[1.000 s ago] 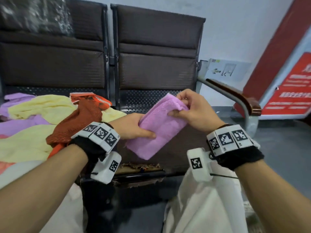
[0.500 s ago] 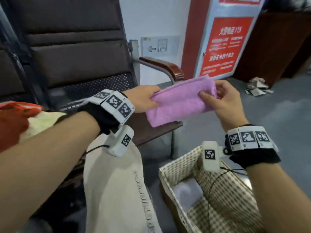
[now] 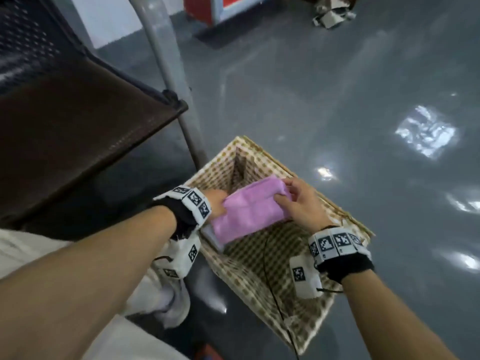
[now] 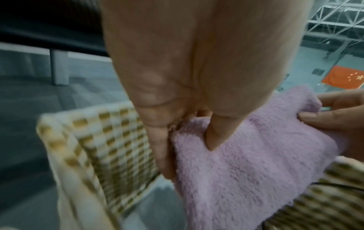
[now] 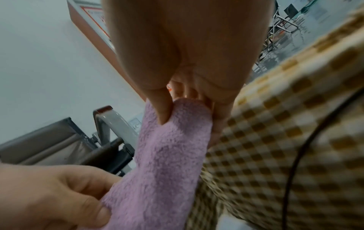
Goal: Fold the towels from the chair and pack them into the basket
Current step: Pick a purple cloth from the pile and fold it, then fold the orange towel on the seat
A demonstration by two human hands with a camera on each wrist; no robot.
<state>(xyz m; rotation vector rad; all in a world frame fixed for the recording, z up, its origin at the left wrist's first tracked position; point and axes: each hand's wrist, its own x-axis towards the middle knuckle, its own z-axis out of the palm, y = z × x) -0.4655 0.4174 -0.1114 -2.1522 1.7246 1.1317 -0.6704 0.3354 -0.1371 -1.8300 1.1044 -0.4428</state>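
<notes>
Both hands carried the folded pink towel (image 3: 249, 209) from chair height down over the checked basket (image 3: 345, 216); left hand (image 3: 217, 203) and right hand (image 3: 298, 201) each pinched an end.

A public hall or waiting area: metal-framed bench seating (image 3: 78, 105) on a glossy grey floor (image 3: 337, 100), a red notice board (image 3: 207, 9) behind the seating, a flag (image 4: 343, 79) hanging indoors.

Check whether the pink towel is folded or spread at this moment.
Folded: the pink towel is a compact, thick rectangle, pinched at opposite ends by the left hand and right hand over the checked basket.
</notes>
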